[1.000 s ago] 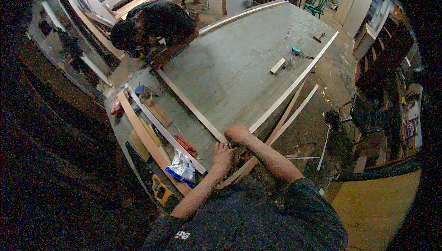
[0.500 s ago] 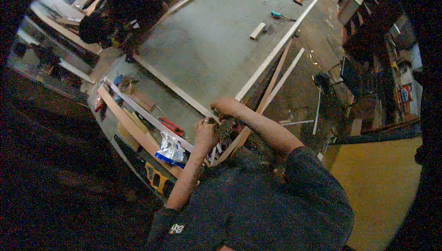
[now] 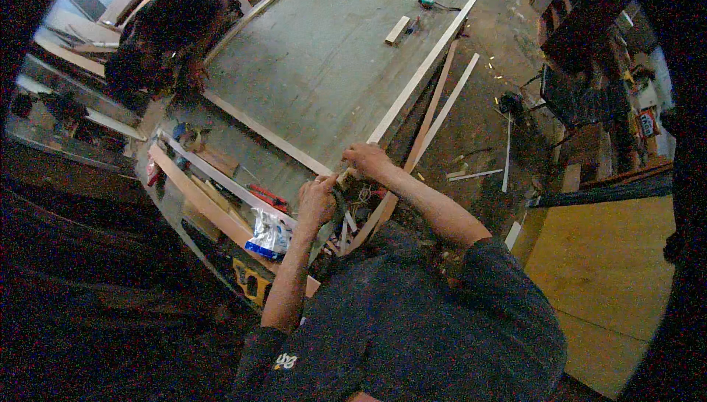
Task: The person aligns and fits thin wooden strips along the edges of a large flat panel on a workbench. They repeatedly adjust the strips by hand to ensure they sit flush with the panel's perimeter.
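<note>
My left hand (image 3: 317, 199) is closed at the near corner of a large grey-green panel (image 3: 309, 56), fingers curled. Just right of it and a little farther off, my right hand (image 3: 364, 162) is also closed, fingers bent down. A small pale wooden bit (image 3: 345, 176) shows between the hands; what each one grips is hidden. From this corner one pale wood strip (image 3: 265, 134) runs off to the far left along the panel, and another strip (image 3: 434, 59) runs away along its right edge.
Another person (image 3: 158, 41) bends over the panel's far left corner. Left of my hands lie a silver-and-blue bag (image 3: 269, 235), a red tool (image 3: 268, 197) and a yellow level (image 3: 251, 282). A wood block (image 3: 398, 30) and teal-handled tool (image 3: 426, 2) rest on the panel. Loose strips (image 3: 449, 107) lean at right.
The view has shifted slightly, so the panel sits a little higher and further left. Both hands stay at the corner, with slightly changed finger positions; the wooden bit between them shows more clearly.
</note>
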`<state>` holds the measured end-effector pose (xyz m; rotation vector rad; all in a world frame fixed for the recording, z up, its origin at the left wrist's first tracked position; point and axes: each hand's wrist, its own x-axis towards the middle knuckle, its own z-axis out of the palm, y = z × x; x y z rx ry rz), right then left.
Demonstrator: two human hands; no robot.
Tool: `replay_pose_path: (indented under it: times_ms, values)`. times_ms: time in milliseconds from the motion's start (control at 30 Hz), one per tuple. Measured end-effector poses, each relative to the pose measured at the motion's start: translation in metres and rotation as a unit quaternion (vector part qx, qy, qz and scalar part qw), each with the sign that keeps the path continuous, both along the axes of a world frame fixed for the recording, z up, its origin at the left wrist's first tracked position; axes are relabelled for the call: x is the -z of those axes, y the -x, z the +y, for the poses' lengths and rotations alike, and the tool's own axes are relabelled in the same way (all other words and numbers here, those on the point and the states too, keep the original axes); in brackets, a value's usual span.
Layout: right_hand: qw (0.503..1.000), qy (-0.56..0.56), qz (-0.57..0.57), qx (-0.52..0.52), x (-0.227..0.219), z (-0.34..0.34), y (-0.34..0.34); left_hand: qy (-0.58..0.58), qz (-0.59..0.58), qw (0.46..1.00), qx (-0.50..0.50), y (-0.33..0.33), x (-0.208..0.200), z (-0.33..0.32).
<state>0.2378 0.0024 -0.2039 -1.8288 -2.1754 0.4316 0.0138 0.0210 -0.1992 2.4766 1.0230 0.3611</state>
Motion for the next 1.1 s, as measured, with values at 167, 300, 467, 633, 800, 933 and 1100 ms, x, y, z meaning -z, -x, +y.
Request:
replay_pose_path:
  times_ms: [167,300,467,633,800,933,1100]
  values:
    - [0.999,-0.043,0.004,0.030,0.015,-0.004,0.002,0.024,0.010,1.000,0.000,0.000,-0.003,0.004]
    - [0.997,-0.074,0.007,0.020,0.029,-0.004,0.001,0.005,0.046,0.999,0.015,0.004,-0.006,0.003]
    - [0.992,-0.110,0.053,-0.007,0.042,-0.006,-0.002,-0.054,0.054,0.997,0.017,0.002,-0.015,-0.007]
    - [0.988,-0.097,0.120,-0.033,0.051,-0.005,-0.011,-0.127,0.064,0.988,0.052,-0.014,-0.023,0.012]
    - [0.979,-0.122,0.158,-0.038,0.059,-0.006,-0.012,-0.078,0.112,0.985,0.108,-0.020,-0.029,0.027]
    - [0.979,-0.121,0.163,-0.034,0.061,-0.008,-0.011,-0.090,0.119,0.979,0.140,-0.019,-0.031,0.033]
    - [0.985,-0.090,0.138,-0.058,0.060,-0.005,-0.015,-0.128,0.123,0.970,0.164,-0.017,-0.028,0.038]
